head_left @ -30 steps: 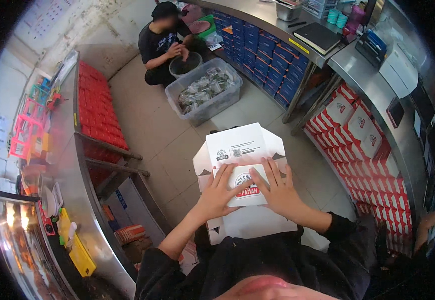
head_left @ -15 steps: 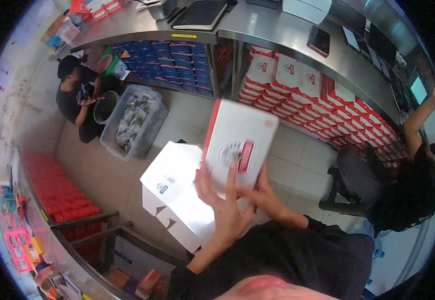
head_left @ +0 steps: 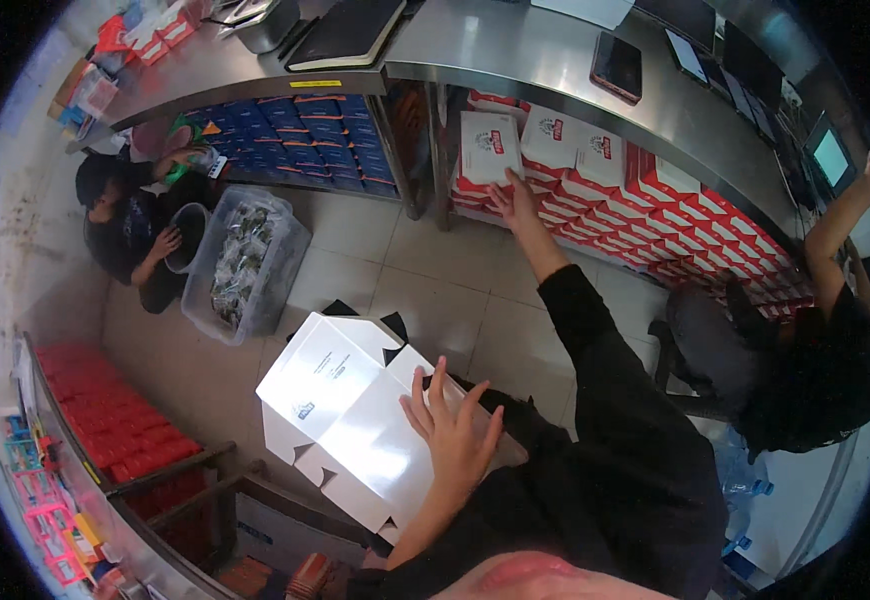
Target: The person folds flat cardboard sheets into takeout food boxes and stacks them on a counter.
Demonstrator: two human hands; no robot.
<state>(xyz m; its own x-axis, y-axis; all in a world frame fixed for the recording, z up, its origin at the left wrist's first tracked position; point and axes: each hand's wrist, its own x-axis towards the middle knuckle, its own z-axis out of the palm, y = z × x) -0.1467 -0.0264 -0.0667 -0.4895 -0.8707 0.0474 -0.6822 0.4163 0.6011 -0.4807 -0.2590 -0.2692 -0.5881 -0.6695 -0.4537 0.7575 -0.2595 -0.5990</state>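
Note:
My left hand (head_left: 453, 440) has its fingers spread, palm down, over the near right part of an unfolded white carton sheet (head_left: 360, 425) with notched flaps. Nothing is gripped in it. Stretched far forward, my right hand (head_left: 518, 205) is open at the front edge of a white and red box (head_left: 488, 145). That box lies on top of a stack of similar boxes (head_left: 645, 215) under the metal counter. Whether the right fingertips touch the box I cannot tell for sure.
A steel counter (head_left: 515, 50) carries a dark phone (head_left: 617, 68) and a black notebook (head_left: 347, 32). At left a person (head_left: 135, 220) crouches by a clear tub (head_left: 245, 265) of bagged items. Another person (head_left: 795, 370) sits at right. Red packs (head_left: 105, 410) fill a left shelf.
The white and red box has gone from both hands onto the stack. My right arm has reached forward, and my left hand has come down over the carton sheet. The view has shifted.

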